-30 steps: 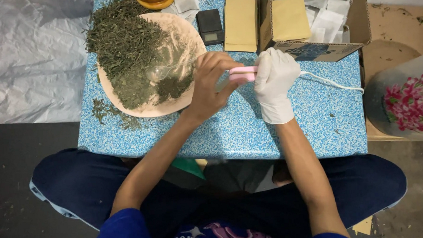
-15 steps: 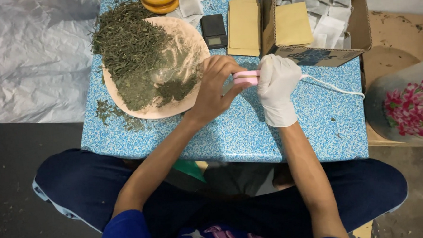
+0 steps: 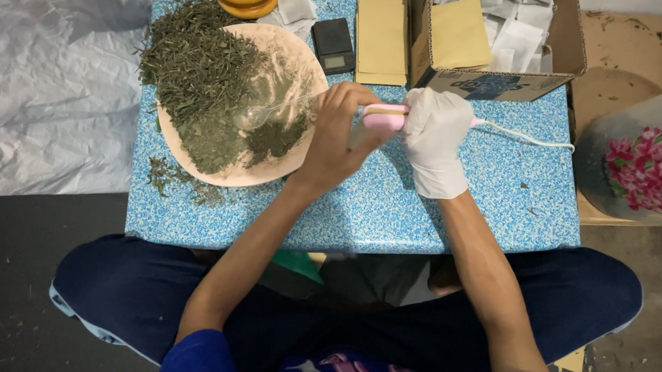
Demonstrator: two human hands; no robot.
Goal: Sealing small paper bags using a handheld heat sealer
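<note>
Pink handheld tool (image 3: 384, 118): above the middle of the blue speckled table (image 3: 495, 201), white cord (image 3: 526, 135) trailing right. Right hand (image 3: 435, 140), in a white glove, closed around its right end. Left hand (image 3: 338, 133), bare, fingers closed on its left end and on something pale beneath; what that is cannot be told.

Tan round tray (image 3: 285, 162): just left of the hands, heaped with dried green leaves (image 3: 199, 73).

Small black scale (image 3: 333, 44): far side, beside tan envelopes (image 3: 381, 39).

Cardboard box (image 3: 490, 82): far right, holding white sachets (image 3: 521, 14).
</note>
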